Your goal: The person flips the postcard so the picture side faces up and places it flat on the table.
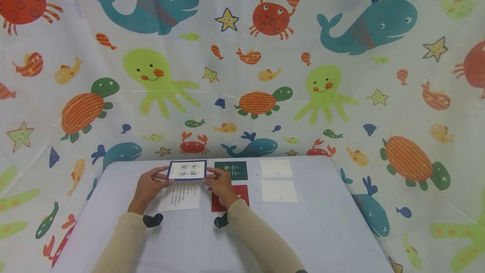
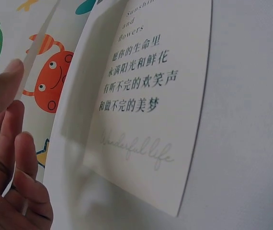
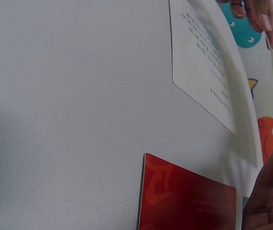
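Observation:
A white card with a blue border and four round-framed characters (image 1: 187, 170) is held up between both hands, raised over the far left part of the table. My left hand (image 1: 148, 186) pinches its left edge between thumb and fingers. At its right edge my right hand (image 1: 222, 184) pinches it the same way. In the left wrist view the fingers (image 2: 24, 158) are beside the card's thin edge. Below the held card lies a white card with printed text (image 1: 185, 198). A red card (image 1: 242, 195) lies partly hidden under the right hand and wrist.
A dark green card (image 1: 236, 170) lies behind the red one. To the right, two white cards (image 1: 276, 168) (image 1: 279, 191) lie one behind the other on the white table (image 1: 322, 231). A curtain with sea animals (image 1: 242, 79) hangs behind the table.

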Available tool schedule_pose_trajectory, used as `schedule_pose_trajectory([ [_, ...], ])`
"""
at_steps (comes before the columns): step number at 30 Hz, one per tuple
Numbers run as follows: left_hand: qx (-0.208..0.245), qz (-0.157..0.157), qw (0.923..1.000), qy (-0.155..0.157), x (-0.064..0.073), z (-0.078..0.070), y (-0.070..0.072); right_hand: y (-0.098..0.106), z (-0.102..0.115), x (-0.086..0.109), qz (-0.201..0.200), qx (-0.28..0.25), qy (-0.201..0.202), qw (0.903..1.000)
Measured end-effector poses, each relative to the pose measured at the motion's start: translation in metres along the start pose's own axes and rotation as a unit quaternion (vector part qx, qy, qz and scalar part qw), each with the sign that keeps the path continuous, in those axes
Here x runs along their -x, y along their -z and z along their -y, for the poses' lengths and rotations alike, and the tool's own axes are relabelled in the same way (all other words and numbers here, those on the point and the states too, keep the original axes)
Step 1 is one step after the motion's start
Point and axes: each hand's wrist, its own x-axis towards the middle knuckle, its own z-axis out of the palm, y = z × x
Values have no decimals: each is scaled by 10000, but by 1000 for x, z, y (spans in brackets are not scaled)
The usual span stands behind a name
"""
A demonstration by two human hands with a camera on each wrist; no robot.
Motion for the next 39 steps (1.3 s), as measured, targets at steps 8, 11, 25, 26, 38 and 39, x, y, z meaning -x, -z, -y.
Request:
schedule_pose_trajectory([
  [8,-48,-168,9998,37,3,-2,-1,0,0,2,-235,83,30,9997],
  [11,-113,-278,9995,49,4,-3,-1,1,1,3,-267,37,39,9996],
  [25,-43,-640,9979,-18,5,-2,-7,6,-6,1,-283,64,27,9996],
  [26,-14,-648,9979,0,5,-2,-8,6,-7,1,-284,75,27,9996],
  [38,-31,-528,9985,103,2,1,-9,8,-10,-2,-206,-45,-41,9998],
  [39,-52,-522,9986,89,2,1,-9,8,-10,-2,-219,-55,-49,9997],
])
